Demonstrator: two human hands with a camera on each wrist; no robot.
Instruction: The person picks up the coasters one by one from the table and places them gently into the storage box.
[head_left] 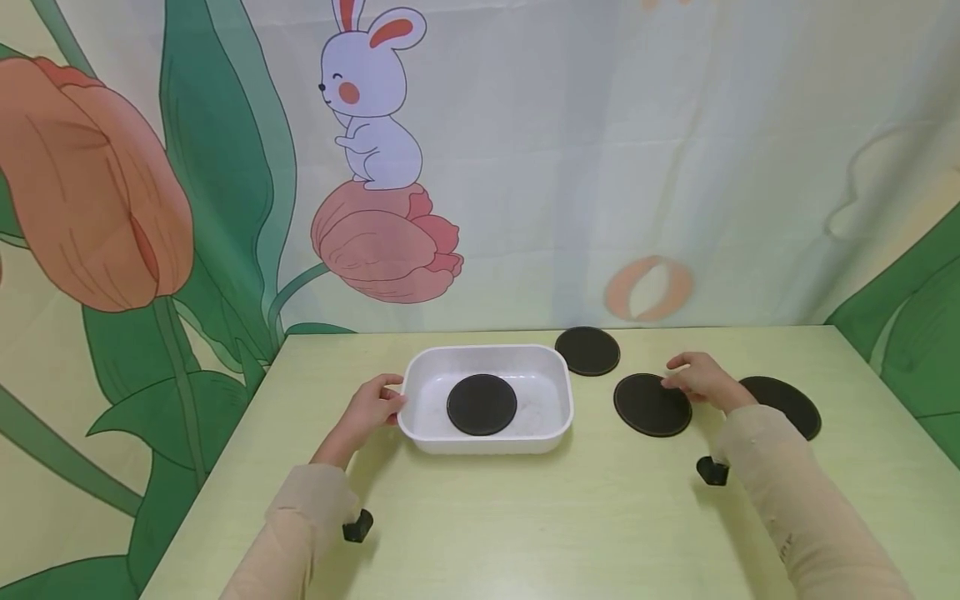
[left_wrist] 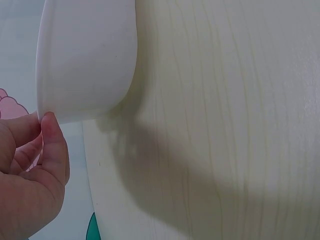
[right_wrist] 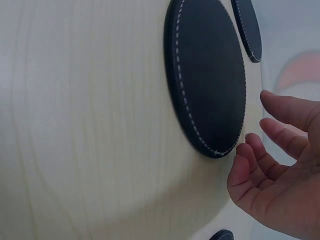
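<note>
One black disc (head_left: 649,406), right of centre in the head view, lies just left of the nearer right hand (head_left: 701,379), loosely spread and holding nothing; left of centre, the left hand (head_left: 371,404) pinches the white tray (head_left: 486,446) by its left rim.

I wear beige fabric sleeves (head_left: 281,542), the right bearing a small dark marking (head_left: 786,547); angular black blocks (head_left: 357,527) adjoin both cuffs (head_left: 318,490).
</note>
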